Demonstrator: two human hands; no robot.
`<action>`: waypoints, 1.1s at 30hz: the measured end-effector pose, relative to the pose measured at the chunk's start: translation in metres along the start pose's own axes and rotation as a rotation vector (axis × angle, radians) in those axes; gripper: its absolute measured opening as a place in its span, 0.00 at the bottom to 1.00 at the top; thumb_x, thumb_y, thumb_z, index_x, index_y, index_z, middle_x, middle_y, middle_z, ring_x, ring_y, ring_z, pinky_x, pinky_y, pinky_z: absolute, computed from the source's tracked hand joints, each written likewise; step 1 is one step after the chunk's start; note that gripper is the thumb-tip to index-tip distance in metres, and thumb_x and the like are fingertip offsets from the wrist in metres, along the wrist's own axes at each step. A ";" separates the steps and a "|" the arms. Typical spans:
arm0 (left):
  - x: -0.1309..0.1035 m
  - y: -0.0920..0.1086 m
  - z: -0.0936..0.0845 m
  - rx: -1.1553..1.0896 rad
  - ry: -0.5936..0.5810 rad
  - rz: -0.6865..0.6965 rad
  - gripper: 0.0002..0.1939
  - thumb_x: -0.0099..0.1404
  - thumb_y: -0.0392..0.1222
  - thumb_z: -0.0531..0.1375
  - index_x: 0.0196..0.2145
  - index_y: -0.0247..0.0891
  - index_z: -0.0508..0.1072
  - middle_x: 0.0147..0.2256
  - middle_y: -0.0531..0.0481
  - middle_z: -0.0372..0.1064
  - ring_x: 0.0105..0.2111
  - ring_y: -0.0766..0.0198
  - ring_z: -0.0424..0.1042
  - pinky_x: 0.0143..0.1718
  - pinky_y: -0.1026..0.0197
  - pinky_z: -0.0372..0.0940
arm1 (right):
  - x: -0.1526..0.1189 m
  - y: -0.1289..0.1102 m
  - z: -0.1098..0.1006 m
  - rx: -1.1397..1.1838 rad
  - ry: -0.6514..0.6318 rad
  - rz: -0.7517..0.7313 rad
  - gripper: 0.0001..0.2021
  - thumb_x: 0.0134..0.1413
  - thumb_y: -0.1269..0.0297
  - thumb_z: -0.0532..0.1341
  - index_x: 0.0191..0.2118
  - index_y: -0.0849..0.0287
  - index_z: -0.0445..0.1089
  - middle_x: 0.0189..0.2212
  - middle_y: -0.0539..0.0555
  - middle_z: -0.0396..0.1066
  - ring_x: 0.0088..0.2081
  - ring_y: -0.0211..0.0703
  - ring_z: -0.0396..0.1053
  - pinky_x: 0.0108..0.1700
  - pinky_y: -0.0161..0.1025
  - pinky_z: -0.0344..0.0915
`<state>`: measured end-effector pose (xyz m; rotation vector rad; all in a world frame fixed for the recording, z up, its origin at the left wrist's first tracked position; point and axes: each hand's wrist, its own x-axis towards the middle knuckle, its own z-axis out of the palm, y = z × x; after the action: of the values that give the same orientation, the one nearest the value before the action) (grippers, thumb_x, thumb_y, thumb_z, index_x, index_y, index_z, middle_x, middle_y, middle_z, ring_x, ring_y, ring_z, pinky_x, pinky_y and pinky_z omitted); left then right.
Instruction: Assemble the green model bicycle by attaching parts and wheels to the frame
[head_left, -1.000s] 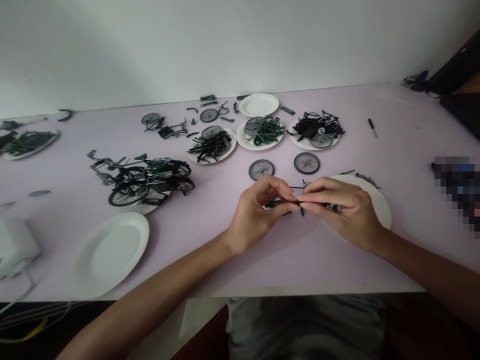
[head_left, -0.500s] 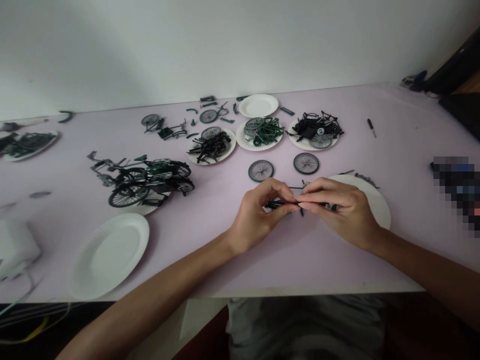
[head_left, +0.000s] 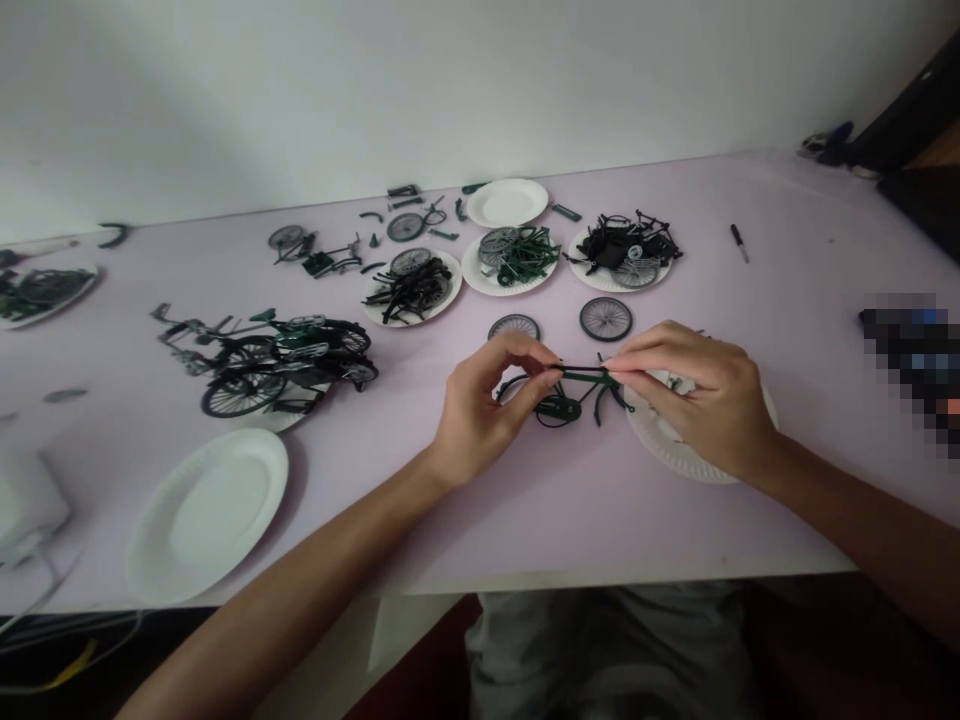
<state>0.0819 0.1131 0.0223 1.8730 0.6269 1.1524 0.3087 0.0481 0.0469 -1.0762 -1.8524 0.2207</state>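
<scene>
A dark green toy bicycle frame hangs just above the table, its chain guard and curved mudguards showing. My left hand pinches the left end of its top bar between thumb and fingers. At the other end of that bar, my right hand also has thumb and fingertips closed on the frame. Two loose spoked wheels lie beyond: one wheel in full view, the other wheel partly behind my left hand. Beneath my right hand is a paper plate with small parts, mostly hidden.
Behind are plates of black parts, green parts and more black parts. Several assembled toy bicycles stand at left, behind a bare paper plate. A screwdriver lies at right.
My hands have moved apart, uncovering the bicycle frame between them, which was mostly hidden before. The view has also shifted slightly.
</scene>
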 end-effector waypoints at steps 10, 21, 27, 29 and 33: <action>0.001 -0.003 -0.001 0.028 -0.001 0.000 0.08 0.68 0.35 0.67 0.44 0.41 0.76 0.39 0.49 0.73 0.38 0.65 0.74 0.42 0.61 0.68 | -0.002 0.005 -0.001 -0.035 0.002 -0.004 0.05 0.63 0.74 0.66 0.40 0.57 0.77 0.36 0.54 0.79 0.40 0.44 0.75 0.45 0.43 0.73; 0.000 -0.002 0.005 0.020 -0.018 0.036 0.07 0.68 0.33 0.67 0.43 0.40 0.76 0.38 0.50 0.73 0.37 0.67 0.73 0.42 0.63 0.69 | -0.004 0.009 0.003 0.017 -0.042 0.012 0.03 0.66 0.70 0.64 0.38 0.59 0.74 0.35 0.52 0.76 0.39 0.39 0.73 0.45 0.40 0.68; -0.001 -0.001 0.008 0.029 -0.015 0.052 0.06 0.68 0.35 0.67 0.42 0.40 0.76 0.35 0.51 0.73 0.35 0.67 0.72 0.40 0.63 0.69 | -0.006 0.007 0.005 0.029 -0.079 0.080 0.05 0.68 0.69 0.62 0.37 0.58 0.71 0.34 0.50 0.74 0.37 0.38 0.71 0.43 0.39 0.66; -0.001 0.001 0.008 0.031 -0.024 0.054 0.05 0.69 0.35 0.67 0.42 0.40 0.75 0.35 0.51 0.73 0.35 0.66 0.72 0.40 0.62 0.69 | -0.007 0.008 0.006 0.038 -0.104 0.091 0.05 0.69 0.69 0.61 0.37 0.58 0.70 0.34 0.50 0.73 0.37 0.38 0.70 0.42 0.38 0.66; -0.002 0.004 0.009 0.019 -0.049 0.068 0.04 0.69 0.35 0.67 0.41 0.39 0.75 0.36 0.49 0.74 0.35 0.66 0.73 0.39 0.61 0.69 | -0.009 0.010 0.007 0.054 -0.149 0.101 0.08 0.70 0.68 0.60 0.35 0.58 0.67 0.34 0.50 0.71 0.36 0.37 0.68 0.40 0.38 0.64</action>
<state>0.0894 0.1057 0.0227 1.9457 0.5523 1.1446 0.3107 0.0497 0.0321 -1.1438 -1.9140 0.4182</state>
